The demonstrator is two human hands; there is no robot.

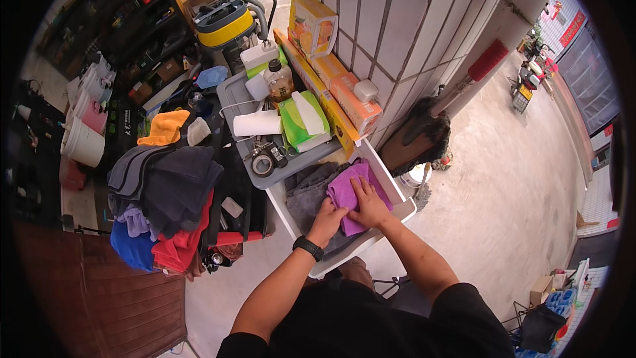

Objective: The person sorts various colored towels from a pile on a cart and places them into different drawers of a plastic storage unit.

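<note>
A folded purple towel (343, 186) lies on dark grey towels (310, 201) inside a white plastic drawer (392, 179) in front of me. With its fingers spread, my right hand (368, 204) rests flat on top of the purple cloth. My left hand (328, 221) has its fingers bent at the towel's near left edge, and its fingertips are partly hidden. The two thumbs come close together at the near side of the fold. A black band sits on my left wrist.
Left of the drawer, a pile of dark grey cloths (169, 184) covers a black cart, with a red cloth (184, 238) below. A grey tray (233, 89) behind holds a tissue pack (295, 132), tape roll (262, 164) and bottle (278, 79). Orange boxes (348, 94) line the tiled pillar (387, 20).
</note>
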